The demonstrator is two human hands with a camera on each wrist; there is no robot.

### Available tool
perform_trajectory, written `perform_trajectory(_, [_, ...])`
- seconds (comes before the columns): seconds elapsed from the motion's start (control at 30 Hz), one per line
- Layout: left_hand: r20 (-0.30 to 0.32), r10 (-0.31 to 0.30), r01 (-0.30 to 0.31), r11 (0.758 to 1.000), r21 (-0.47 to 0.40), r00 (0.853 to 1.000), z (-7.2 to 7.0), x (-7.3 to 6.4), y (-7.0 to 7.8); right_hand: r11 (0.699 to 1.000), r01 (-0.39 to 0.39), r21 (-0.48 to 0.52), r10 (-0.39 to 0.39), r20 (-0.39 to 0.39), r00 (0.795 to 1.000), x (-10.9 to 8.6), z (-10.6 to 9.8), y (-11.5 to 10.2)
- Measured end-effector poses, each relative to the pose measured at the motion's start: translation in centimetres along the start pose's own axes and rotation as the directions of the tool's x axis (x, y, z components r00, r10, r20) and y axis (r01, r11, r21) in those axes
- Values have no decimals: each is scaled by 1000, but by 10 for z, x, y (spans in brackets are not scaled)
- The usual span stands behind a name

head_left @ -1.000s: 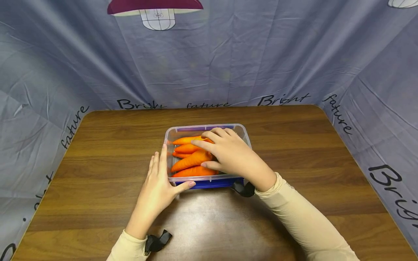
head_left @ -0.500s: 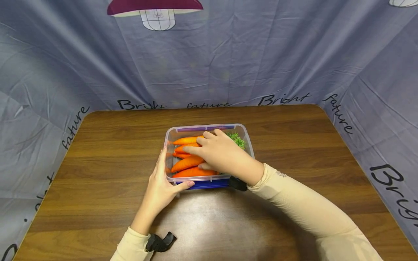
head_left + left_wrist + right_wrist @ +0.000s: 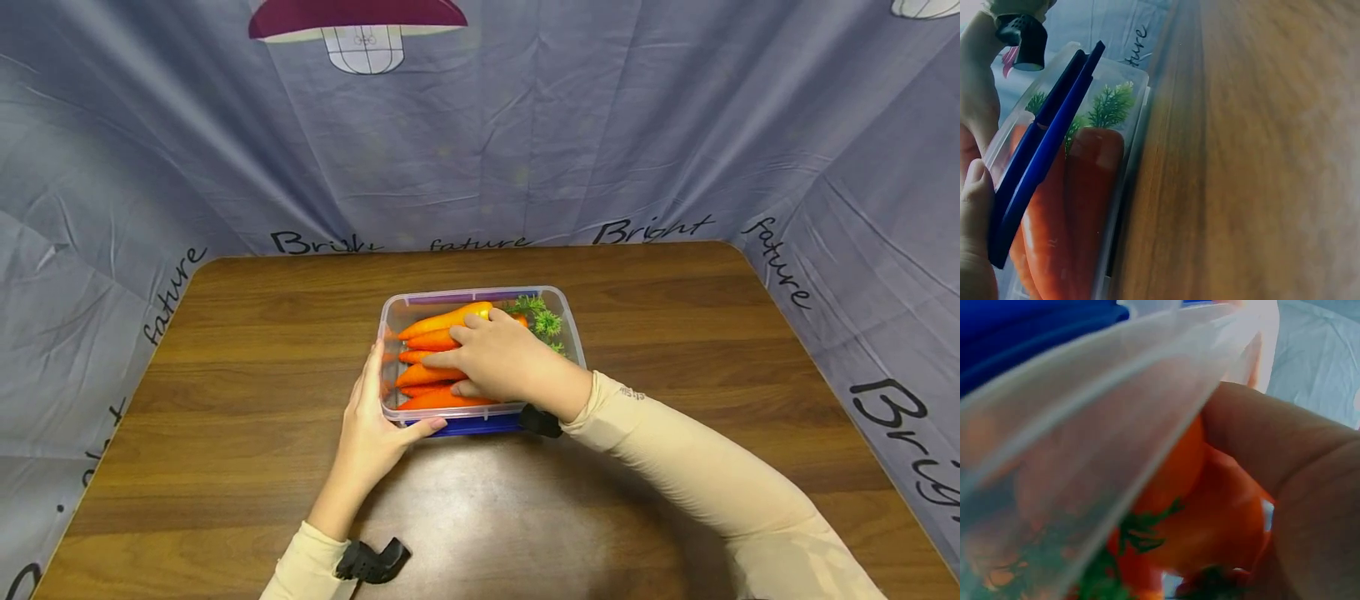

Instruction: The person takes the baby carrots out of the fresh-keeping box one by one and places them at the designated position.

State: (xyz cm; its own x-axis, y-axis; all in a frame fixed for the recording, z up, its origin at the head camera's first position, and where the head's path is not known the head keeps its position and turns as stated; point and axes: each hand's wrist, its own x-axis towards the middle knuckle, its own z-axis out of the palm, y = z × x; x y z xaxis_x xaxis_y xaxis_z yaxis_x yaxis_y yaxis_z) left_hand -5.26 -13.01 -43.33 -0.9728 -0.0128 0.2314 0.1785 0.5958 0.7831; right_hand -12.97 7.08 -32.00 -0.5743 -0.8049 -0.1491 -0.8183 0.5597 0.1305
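Note:
A clear plastic container (image 3: 480, 293) holds several orange carrots (image 3: 435, 323), tips to the left, green leafy tops (image 3: 547, 323) at the right end. Along its front runs a blue latch flap (image 3: 468, 427), which stands out from the wall in the left wrist view. My left hand (image 3: 371, 425) steadies the front left corner, straight fingers on the left wall and thumb along the flap. Inside the container, my right hand (image 3: 495, 358) lies over the carrots with fingers spread. In the right wrist view its thumb (image 3: 1297, 450) touches a carrot (image 3: 1222, 519); the other fingers are hidden there.
The container stands on a brown wooden table (image 3: 675, 333). Grey-blue curtains (image 3: 637, 125) with printed lettering and lamp pictures enclose the back and sides. Black wrist bands (image 3: 371, 560) sit on both forearms.
My right hand has shifted left and slightly down over the carrots, uncovering the rear carrot and more green tops. The carrots have shifted a little. My left hand stays at the corner.

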Motion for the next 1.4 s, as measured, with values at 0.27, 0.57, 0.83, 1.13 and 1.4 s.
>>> perform_trajectory(0.27, [-5,-35,34,995,-95,999,6,-5,-4,998,37,49,-35,-39,999,-2,4,4])
perform_trajectory(0.57, [-25,-37,30,969,-244,999,15,-6,-7,988,72,136,-55,-120,991,-24,-3,15])
perform_trajectory(0.83, [-47,-27,14,967,-256,999,18,-6,-10,991,-22,135,59,-278,959,-64,-11,31])
perform_trajectory(1.13, [-69,-10,-4,978,-208,998,20,-7,-14,931,-302,202,359,-369,857,-109,1,67])
perform_trajectory(1.4, [-92,31,-48,981,-189,995,21,-6,-16,807,-535,249,589,-280,758,-132,33,97])
